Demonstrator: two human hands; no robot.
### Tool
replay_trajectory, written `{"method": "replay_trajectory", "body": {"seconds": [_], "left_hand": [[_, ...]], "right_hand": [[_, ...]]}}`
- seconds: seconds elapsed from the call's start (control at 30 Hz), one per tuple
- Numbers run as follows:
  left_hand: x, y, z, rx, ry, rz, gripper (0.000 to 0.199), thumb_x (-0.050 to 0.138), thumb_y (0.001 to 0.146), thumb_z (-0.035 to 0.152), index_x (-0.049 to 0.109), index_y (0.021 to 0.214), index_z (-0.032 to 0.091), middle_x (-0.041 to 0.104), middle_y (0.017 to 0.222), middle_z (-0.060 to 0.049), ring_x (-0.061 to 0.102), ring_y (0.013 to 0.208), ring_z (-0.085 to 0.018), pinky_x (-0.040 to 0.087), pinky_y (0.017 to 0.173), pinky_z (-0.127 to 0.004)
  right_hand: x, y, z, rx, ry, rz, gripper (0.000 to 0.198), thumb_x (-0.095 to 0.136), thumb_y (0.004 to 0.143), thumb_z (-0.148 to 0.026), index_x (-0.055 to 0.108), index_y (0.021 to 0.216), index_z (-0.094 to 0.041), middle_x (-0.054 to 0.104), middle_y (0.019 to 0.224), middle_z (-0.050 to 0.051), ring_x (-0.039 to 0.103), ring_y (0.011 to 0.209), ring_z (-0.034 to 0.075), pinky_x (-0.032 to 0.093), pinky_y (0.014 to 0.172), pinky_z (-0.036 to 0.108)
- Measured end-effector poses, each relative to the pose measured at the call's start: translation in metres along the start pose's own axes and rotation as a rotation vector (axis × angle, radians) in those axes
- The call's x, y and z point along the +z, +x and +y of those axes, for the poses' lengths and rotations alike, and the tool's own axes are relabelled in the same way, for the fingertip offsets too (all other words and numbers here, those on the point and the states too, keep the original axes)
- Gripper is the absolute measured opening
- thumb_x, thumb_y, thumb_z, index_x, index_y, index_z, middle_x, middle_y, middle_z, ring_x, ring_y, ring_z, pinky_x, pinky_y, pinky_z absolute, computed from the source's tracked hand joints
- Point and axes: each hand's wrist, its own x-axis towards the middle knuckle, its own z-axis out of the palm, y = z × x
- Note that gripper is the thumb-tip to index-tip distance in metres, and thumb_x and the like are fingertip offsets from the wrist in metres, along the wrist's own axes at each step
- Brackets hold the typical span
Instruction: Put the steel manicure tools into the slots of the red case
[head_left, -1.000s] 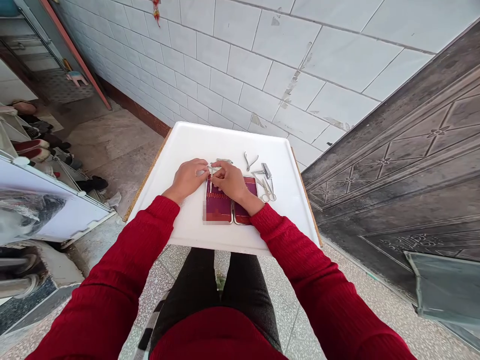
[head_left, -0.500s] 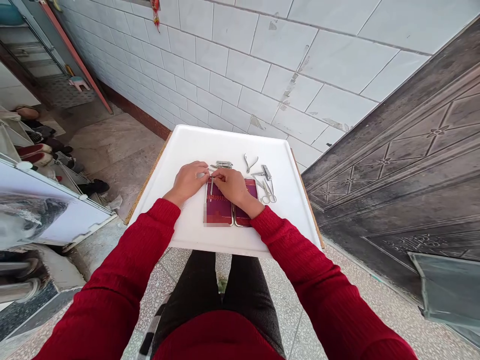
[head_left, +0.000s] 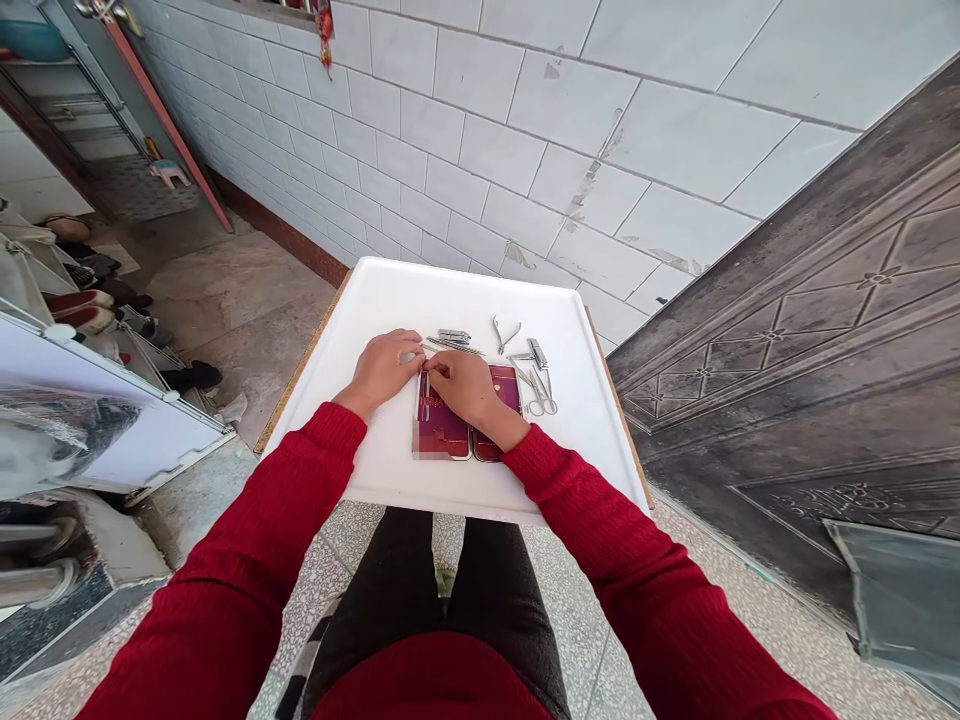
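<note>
A dark red and purple manicure case (head_left: pixel 450 440) lies unfolded on the white tabletop (head_left: pixel 390 480). My left hand (head_left: pixel 386 368) is closed at the case's top left corner, thumb and fingertips together on its edge. My right hand (head_left: pixel 466 385) lies across the upper part of the case and pinches a thin metal manicure tool (head_left: pixel 425 385) at the left half, by the row of small loops. Its fingers hide much of the tool. Above the hands sit nail clippers (head_left: pixel 453 336) and several slim metal tools (head_left: pixel 454 346).
Right of the case lie scissors (head_left: pixel 541 402), a larger clipper (head_left: pixel 537 352) and other metal tools. Cuticle nippers (head_left: pixel 505 335) rest farther back. A tiled wall (head_left: pixel 480 150) stands behind the table, a dark carved door (head_left: pixel 787 350) to the right, a shoe rack (head_left: pixel 97 350) to the left.
The view has tilted slightly, so the table sits a little lower. Less of the thin tool shows below my right fingers. More red of the case's right half is visible.
</note>
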Motion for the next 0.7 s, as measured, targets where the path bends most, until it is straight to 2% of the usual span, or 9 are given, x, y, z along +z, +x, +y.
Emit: {"method": "replay_trajectory", "body": {"seconds": [0.17, 0.33, 0.5, 0.7], "left_hand": [[0.000, -0.001, 0.000, 0.001, -0.012, 0.004, 0.022, 0.057, 0.088, 0.025, 0.077, 0.081, 0.024, 0.077, 0.116, -0.004, 0.071, 0.110, -0.024, 0.056, 0.100, -0.038], [0.001, -0.002, 0.000, -0.011, -0.030, 0.011, 0.023, 0.057, 0.091, 0.030, 0.077, 0.083, 0.023, 0.077, 0.117, -0.004, 0.071, 0.109, -0.024, 0.056, 0.099, -0.038], [0.001, -0.001, 0.000, -0.014, -0.032, 0.016, 0.022, 0.058, 0.091, 0.028, 0.078, 0.083, 0.024, 0.078, 0.116, -0.004, 0.070, 0.113, -0.025, 0.057, 0.100, -0.039], [0.002, -0.001, -0.002, -0.012, -0.025, 0.014, 0.021, 0.059, 0.091, 0.028, 0.077, 0.082, 0.024, 0.077, 0.117, -0.004, 0.070, 0.114, -0.025, 0.057, 0.098, -0.038]], "right_hand": [[-0.007, 0.002, 0.002, 0.007, 0.025, -0.010, 0.023, 0.056, 0.090, -0.014, 0.078, 0.091, -0.021, 0.076, 0.083, 0.002, 0.066, 0.077, 0.019, 0.045, 0.073, 0.029], [-0.032, 0.014, 0.017, 0.088, 0.082, 0.099, 0.021, 0.059, 0.090, -0.018, 0.079, 0.095, -0.020, 0.078, 0.087, 0.002, 0.068, 0.079, 0.018, 0.047, 0.073, 0.029], [-0.057, 0.032, 0.023, 0.128, -0.170, 0.046, 0.020, 0.059, 0.089, -0.015, 0.079, 0.088, -0.019, 0.078, 0.088, 0.005, 0.067, 0.080, 0.019, 0.045, 0.070, 0.029], [-0.060, 0.044, 0.018, 0.155, -0.393, -0.104, 0.025, 0.059, 0.090, -0.014, 0.081, 0.097, -0.019, 0.080, 0.096, 0.009, 0.069, 0.087, 0.024, 0.047, 0.072, 0.031]]}}
